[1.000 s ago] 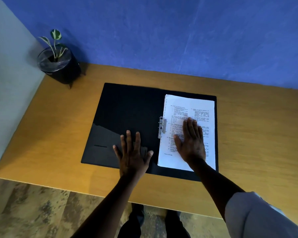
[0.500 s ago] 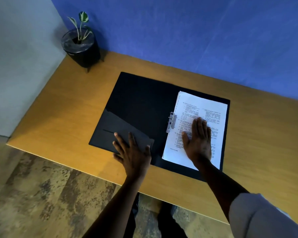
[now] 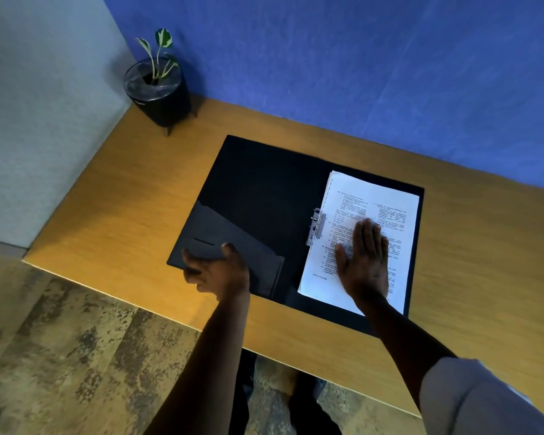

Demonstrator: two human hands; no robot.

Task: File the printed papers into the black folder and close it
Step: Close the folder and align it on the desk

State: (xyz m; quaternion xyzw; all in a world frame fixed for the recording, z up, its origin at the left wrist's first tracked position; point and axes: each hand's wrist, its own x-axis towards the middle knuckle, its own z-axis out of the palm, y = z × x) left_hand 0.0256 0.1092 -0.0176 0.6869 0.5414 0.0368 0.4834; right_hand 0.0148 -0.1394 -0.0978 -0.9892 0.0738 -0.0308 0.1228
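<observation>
The black folder (image 3: 258, 189) lies spread open on the wooden desk (image 3: 132, 196). A stack of printed papers (image 3: 374, 199) sits on its right half, beside the metal clip (image 3: 316, 226) at the spine. My right hand (image 3: 363, 262) rests flat on the papers, fingers together. My left hand (image 3: 217, 271) grips the near edge of the folder's left cover at the inner pocket (image 3: 233, 240), thumb on top and fingers curled under the edge.
A small plant in a black pot (image 3: 159, 89) stands at the desk's far left corner. A blue wall (image 3: 358, 58) runs behind the desk and a grey wall stands at the left. The floor and the desk's near edge lie below my left arm.
My left hand slid left from lying flat on the pocket to gripping the left cover's near edge. My right hand stayed on the papers. The camera view turned left.
</observation>
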